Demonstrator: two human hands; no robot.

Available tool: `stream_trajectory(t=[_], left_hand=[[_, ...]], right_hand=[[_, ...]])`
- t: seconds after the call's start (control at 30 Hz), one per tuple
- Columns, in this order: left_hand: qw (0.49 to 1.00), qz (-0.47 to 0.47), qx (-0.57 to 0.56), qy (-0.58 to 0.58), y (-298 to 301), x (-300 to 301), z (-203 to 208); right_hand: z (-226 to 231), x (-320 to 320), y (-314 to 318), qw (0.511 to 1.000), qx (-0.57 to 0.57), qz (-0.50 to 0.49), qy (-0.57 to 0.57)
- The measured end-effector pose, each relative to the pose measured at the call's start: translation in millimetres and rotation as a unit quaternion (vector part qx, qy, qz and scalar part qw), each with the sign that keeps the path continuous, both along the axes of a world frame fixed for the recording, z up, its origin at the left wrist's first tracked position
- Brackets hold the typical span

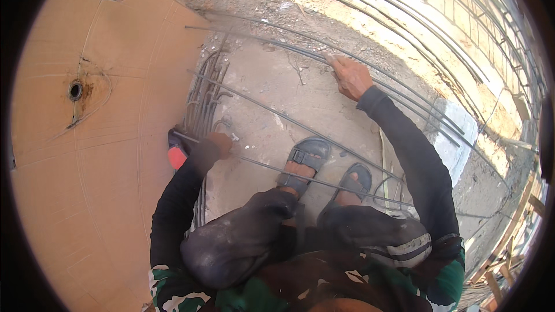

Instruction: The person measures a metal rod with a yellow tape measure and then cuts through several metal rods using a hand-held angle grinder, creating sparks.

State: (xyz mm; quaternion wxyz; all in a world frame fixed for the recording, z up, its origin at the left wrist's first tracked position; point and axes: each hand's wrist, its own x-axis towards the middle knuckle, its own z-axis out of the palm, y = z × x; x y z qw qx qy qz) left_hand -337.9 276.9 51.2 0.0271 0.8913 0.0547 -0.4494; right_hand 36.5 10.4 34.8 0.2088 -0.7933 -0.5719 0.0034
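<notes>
My left hand (221, 144) is closed round a thin steel rod (272, 166), which runs right, past my sandalled feet. Just left of that wrist is a red and black object (176, 155) whose kind I cannot make out. Further out, my right hand (350, 76) has its fingers closed on a steel rod (306, 53) in a small group of long rods lying slantwise. Between my hands another single rod (254, 100) crosses the concrete. Bent-ended steel bars (202, 95) lie bunched beyond my left hand.
A tan panel (124, 121) with a round hole (75, 91) fills the left. More long rods (393, 20) lie at the far right, near a tied rebar cage (491, 17). Wooden strips (509, 260) are piled at lower right. Rubble (231, 0) covers the far ground.
</notes>
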Motion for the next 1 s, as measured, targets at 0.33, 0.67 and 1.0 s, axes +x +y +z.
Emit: stream_trajectory(t=[0.33, 0.67, 1.0], left_hand=[[0.965, 0.006, -0.230, 0.126, -89, 64, -5], [0.956, -0.059, -0.200, 0.206, -96, 72, -9], [0.958, -0.136, -0.196, 0.158, -105, 79, -12]], right_hand=[[-10, -4, -105, 0.983, 0.007, -0.162, -0.083], [0, -2, -137, 0.979, 0.015, -0.199, -0.027], [-31, 2, -135, 0.973, 0.080, -0.216, -0.001]])
